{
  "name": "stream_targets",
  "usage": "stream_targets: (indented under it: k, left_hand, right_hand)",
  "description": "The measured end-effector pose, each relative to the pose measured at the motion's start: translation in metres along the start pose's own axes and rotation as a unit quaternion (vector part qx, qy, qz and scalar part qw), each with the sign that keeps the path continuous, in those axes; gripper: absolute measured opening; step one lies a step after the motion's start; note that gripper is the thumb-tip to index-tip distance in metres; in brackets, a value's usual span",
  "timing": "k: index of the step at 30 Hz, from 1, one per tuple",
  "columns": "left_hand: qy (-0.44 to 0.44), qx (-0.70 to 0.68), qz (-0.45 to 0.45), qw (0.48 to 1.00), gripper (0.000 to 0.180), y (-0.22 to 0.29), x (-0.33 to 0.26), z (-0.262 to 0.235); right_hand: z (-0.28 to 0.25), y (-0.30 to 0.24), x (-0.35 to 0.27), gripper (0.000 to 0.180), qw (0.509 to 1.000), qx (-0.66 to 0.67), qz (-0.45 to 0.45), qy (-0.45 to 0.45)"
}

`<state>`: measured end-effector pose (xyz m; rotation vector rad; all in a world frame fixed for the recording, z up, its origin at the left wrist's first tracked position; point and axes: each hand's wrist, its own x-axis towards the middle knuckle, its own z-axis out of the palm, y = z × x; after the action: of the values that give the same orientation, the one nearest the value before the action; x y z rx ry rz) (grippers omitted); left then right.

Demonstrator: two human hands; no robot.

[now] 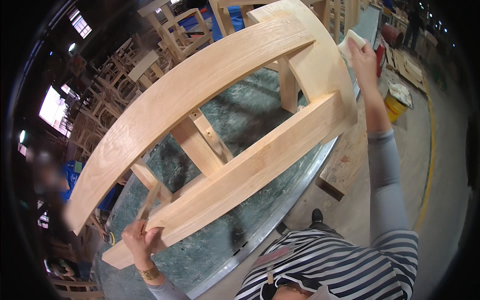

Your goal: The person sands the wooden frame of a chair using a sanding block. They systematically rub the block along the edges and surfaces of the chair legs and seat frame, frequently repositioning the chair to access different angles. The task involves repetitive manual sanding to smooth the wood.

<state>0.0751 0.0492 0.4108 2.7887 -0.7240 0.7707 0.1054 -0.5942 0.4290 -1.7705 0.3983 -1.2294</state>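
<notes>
A pale, unfinished wooden chair frame (172, 95) lies tilted across a green-topped workbench (245, 112). It has a long curved upper piece, a straight lower rail (250, 167), short crosspieces and a broad curved end panel (330, 65). My left hand (139, 241) is closed around the near-left end of the lower rail, thumb on top. Raised beside the end panel at the upper right, my right hand (365, 59) pinches a folded white pad (352, 42) with a trace of green. Whether it is cloth or abrasive sheet I cannot tell.
A yellow bucket (394, 109) with whitish stuff on top stands on the floor at the right. Near the bench's metal edge lies a wooden platform (345, 162). Several wooden chair frames (120, 90) crowd the far left; another person's hand (103, 234) shows beyond the bench.
</notes>
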Motion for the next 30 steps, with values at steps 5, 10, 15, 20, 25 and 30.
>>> stream_targets:
  k: [5, 10, 15, 20, 25, 30]
  left_hand:
    - [0.025, -0.006, -0.012, 1.000, 0.067, -0.008, 0.007, -0.003]
    - [0.028, -0.027, -0.020, 0.999, 0.067, -0.010, 0.012, -0.001]
    - [0.039, -0.056, -0.031, 0.997, 0.067, -0.010, 0.011, -0.001]
    - [0.010, -0.036, -0.042, 0.998, 0.069, -0.011, 0.015, -0.004]
    - [0.019, -0.038, -0.057, 0.997, 0.070, -0.013, 0.017, -0.005]
    - [-0.004, -0.046, -0.083, 0.995, 0.072, -0.011, 0.021, -0.007]
  right_hand:
    - [0.003, -0.058, -0.037, 0.014, 0.902, -0.054, -0.264, -0.338]
    - [0.030, -0.071, -0.046, 0.018, 0.762, -0.227, -0.356, -0.490]
    - [0.001, -0.078, -0.013, 0.019, 0.725, -0.376, -0.300, -0.493]
    - [0.032, -0.070, -0.034, 0.020, 0.763, -0.230, -0.335, -0.503]
    - [0.029, -0.067, -0.023, 0.019, 0.723, -0.282, -0.344, -0.529]
    - [0.005, -0.066, 0.006, 0.017, 0.722, -0.354, -0.299, -0.514]
